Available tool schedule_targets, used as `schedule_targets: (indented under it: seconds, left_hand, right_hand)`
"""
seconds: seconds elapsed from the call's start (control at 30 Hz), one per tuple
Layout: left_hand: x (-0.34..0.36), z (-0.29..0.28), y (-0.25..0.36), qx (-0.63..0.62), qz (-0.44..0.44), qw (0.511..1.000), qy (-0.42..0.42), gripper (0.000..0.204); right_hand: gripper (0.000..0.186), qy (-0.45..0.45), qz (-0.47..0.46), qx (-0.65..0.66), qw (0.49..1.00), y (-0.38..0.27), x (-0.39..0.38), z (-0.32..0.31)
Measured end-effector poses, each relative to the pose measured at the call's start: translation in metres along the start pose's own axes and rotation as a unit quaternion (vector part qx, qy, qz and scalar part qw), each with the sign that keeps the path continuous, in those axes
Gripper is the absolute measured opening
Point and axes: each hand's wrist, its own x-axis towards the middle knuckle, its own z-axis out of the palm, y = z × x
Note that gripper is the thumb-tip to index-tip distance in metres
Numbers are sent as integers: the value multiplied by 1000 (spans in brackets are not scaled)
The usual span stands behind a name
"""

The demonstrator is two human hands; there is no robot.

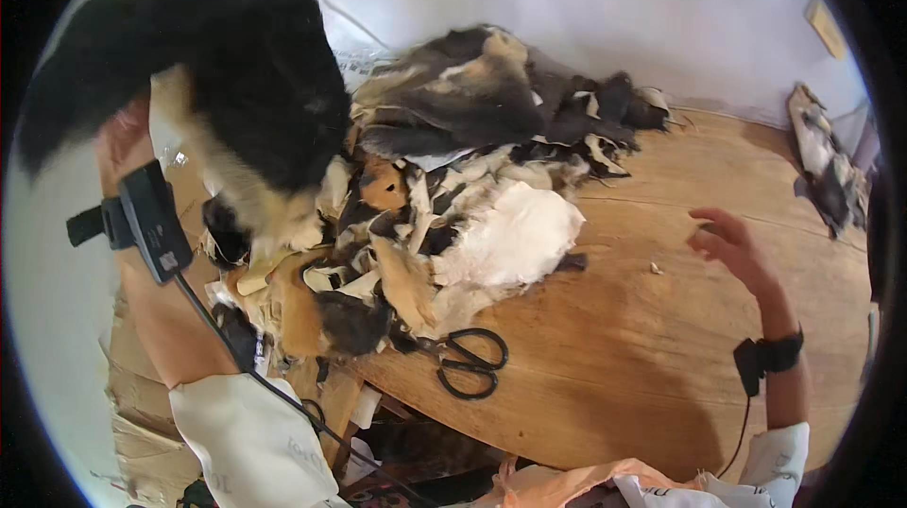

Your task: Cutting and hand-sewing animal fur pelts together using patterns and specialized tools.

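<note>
My left hand (125,130) is raised at the far left, holding up a black fur pelt (255,54) with a cream edge. The pelt hides most of those fingers and hangs over a heap of fur scraps (406,281). Over the table's right side, my right hand (732,248) hovers with its fingers loosely bent and apart, nothing in them. Black-handled scissors (472,363) lie at the near edge of the heap, their blades partly covered by fur. A pale hide piece (515,239), skin side up, rests on the heap's right part.
Larger dark and tan pelts (453,92) are piled against the wall at the back of the wooden table (642,338). Another fur piece (827,163) sits at the far right. A cable (302,418) runs along my left forearm. Cardboard (146,395) stands at lower left.
</note>
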Motion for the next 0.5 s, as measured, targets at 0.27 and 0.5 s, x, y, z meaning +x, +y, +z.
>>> schedule_targets:
  seconds: [0.27, 0.5]
  left_hand:
    - [-75, 97, 36, 21, -1, 998, -62, 36]
    - [-119, 184, 15, 4, -36, 992, -117, 35]
  right_hand:
    - [54, 17, -195, -4, 981, -33, -34, -4]
    - [71, 126, -250, -42, 959, -18, -87, -90]
